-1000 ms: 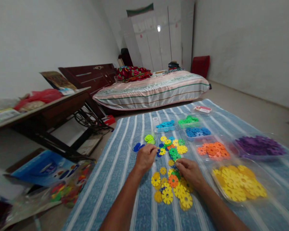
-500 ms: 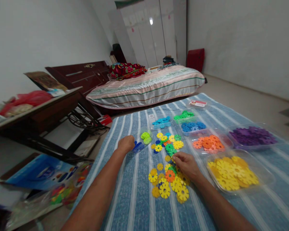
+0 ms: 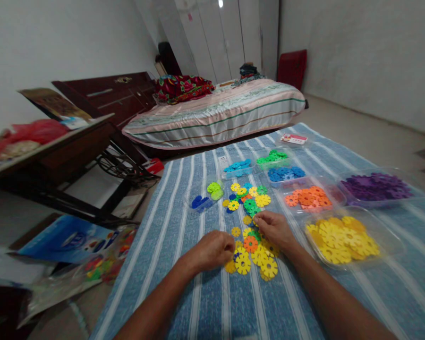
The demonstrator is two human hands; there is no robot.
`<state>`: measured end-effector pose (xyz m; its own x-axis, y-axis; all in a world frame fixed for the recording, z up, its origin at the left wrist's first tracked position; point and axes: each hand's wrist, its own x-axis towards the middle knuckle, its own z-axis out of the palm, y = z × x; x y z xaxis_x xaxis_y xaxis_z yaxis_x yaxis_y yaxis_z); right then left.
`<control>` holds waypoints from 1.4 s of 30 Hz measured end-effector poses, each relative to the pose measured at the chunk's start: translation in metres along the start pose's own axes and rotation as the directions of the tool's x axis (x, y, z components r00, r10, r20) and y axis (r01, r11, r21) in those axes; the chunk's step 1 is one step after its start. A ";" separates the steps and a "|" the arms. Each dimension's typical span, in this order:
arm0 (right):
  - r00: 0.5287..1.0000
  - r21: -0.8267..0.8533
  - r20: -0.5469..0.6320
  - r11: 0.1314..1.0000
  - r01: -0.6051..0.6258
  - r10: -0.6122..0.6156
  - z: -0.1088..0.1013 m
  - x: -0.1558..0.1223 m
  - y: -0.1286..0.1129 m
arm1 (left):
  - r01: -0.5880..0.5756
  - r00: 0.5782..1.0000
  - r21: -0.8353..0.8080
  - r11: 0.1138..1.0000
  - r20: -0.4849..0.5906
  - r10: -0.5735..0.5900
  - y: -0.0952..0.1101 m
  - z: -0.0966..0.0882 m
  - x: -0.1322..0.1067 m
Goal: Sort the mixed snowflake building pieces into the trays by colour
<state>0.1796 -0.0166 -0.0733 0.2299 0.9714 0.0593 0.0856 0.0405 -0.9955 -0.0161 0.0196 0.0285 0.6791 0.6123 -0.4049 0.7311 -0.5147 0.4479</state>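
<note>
Over the left edge of a loose pile of plastic snowflake discs, my left hand (image 3: 215, 250) is closed with its fingers curled down; whatever they hold is hidden. Just in front of it lie yellow discs (image 3: 242, 263) and an orange disc (image 3: 250, 244). My right hand (image 3: 274, 230) hovers at the pile's right side, thumb and forefinger pinched on a yellow disc that shows only as a small edge. Farther off is a mixed group with green discs (image 3: 250, 206). A clear divided tray (image 3: 189, 208) holds dark blue discs (image 3: 200, 202) and lime discs (image 3: 216, 190).
Clear tubs along the right hold yellow (image 3: 343, 238), orange (image 3: 310, 198), purple (image 3: 377, 186) and blue discs (image 3: 286, 174). Green (image 3: 272, 157) and light-blue discs (image 3: 238, 166) sit at the back. A striped cloth (image 3: 177, 226) lies beneath. Beyond stands a bed (image 3: 219, 118); a sewing-machine table (image 3: 56, 156) is left.
My left hand has come back from the dark blue discs' compartment to the near pile. My right hand keeps its pinch in about the same place. The view has tilted slightly down.
</note>
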 end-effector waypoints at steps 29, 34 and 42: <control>0.999 0.123 -0.007 0.991 -0.053 0.054 -0.002 0.001 -0.006 | 0.133 0.901 -0.007 0.991 -0.415 -0.124 -0.012 -0.040 -0.007; 0.997 0.152 -0.009 0.986 -0.073 0.075 -0.002 0.001 -0.009 | 0.425 0.801 0.267 0.865 -0.557 -0.221 -0.036 -0.099 0.009; 0.992 0.203 -0.039 0.973 -0.113 0.124 -0.002 0.001 -0.017 | 0.534 0.844 0.450 0.715 -0.326 -0.425 -0.062 -0.115 0.035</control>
<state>0.1803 -0.0166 -0.0566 0.2766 0.9590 -0.0616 -0.1395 -0.0233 -0.9900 -0.0447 0.1419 0.0782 0.2412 0.9315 -0.2724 0.9154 -0.3115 -0.2548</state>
